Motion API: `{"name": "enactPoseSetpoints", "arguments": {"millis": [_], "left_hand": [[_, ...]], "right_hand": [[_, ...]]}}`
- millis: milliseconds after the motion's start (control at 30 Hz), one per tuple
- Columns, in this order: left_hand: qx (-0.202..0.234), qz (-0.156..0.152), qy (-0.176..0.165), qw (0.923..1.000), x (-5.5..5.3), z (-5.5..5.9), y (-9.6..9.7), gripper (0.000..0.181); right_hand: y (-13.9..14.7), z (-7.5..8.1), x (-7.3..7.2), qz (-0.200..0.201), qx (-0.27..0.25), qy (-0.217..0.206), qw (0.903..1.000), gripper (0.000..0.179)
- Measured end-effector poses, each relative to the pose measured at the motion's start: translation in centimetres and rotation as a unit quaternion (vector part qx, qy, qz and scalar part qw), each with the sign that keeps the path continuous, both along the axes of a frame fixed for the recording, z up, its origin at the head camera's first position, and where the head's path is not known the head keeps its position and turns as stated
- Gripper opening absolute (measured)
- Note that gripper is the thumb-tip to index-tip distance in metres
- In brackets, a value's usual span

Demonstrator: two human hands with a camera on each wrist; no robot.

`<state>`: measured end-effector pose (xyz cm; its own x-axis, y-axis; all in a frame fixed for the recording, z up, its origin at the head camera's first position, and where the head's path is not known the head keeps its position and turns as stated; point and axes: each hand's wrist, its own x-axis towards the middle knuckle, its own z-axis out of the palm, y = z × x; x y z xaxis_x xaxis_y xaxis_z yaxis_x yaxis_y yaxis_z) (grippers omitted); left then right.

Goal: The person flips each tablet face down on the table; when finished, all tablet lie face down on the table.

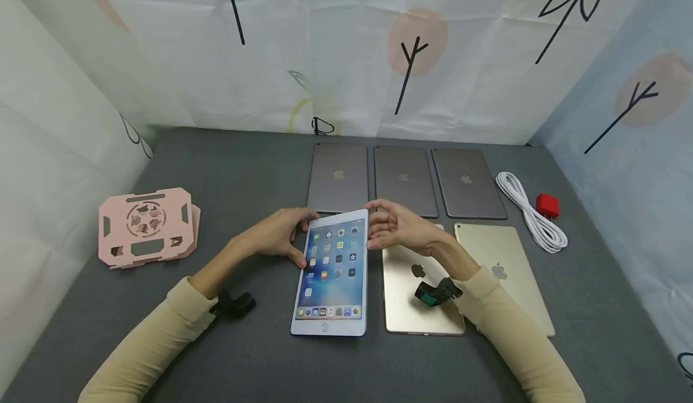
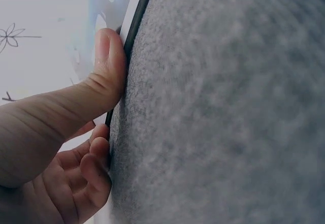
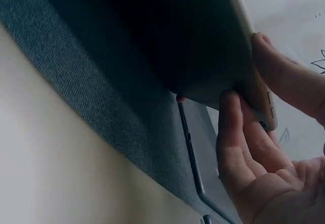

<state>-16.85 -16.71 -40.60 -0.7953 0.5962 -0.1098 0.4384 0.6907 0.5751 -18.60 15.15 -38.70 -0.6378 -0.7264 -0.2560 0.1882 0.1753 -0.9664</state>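
Observation:
A white-fronted tablet with its screen lit and app icons showing is held between both hands, its right edge lifted from the cloth. Along its upper left edge my left hand grips it; the left wrist view shows the thumb against the rim and curled fingers lower down. At the upper right corner my right hand holds the tablet. In the right wrist view, the thumb is on the edge and the fingers reach under the shadowed back. Beneath the right forearm lies a gold tablet, face down.
Three grey tablets lie face down in a row at the back. Another gold tablet is at right, near a coiled white cable and a red charger plug. A pink slotted stand sits at left on the grey tablecloth.

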Motion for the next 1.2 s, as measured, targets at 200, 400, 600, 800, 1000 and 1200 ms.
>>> {"name": "enactPoseSetpoints", "arguments": {"millis": [200,400,600,800,1000,1200], "left_hand": [[-0.031,-0.007,0.023,0.9992,0.1,0.2,0.9,0.098],[-0.039,-0.009,0.035,0.9986,-0.3,0.2,2.2,0.099],[-0.032,-0.009,0.053,0.9981,-0.4,0.1,4.1,0.1],[-0.016,-0.022,0.055,0.9981,-0.6,-0.4,5.9,0.098],[-0.014,-0.034,0.047,0.9982,-0.8,-0.8,7.3,0.097],[-0.008,-0.035,0.061,0.9975,-0.8,-1.0,8.5,0.096]], "right_hand": [[0.8,0.3,0.6,-0.019,0.003,0.008,0.9998,0.085],[2.0,0.7,1.2,-0.043,-0.002,0.007,0.9991,0.084],[3.3,1.6,1.7,-0.056,-0.029,0.027,0.9976,0.086],[4.3,2.2,2.3,-0.064,-0.037,0.036,0.9966,0.085],[4.7,2.4,2.7,-0.07,-0.025,0.046,0.9962,0.08],[4.8,2.9,2.8,-0.073,-0.013,0.066,0.9951,0.081]]}}
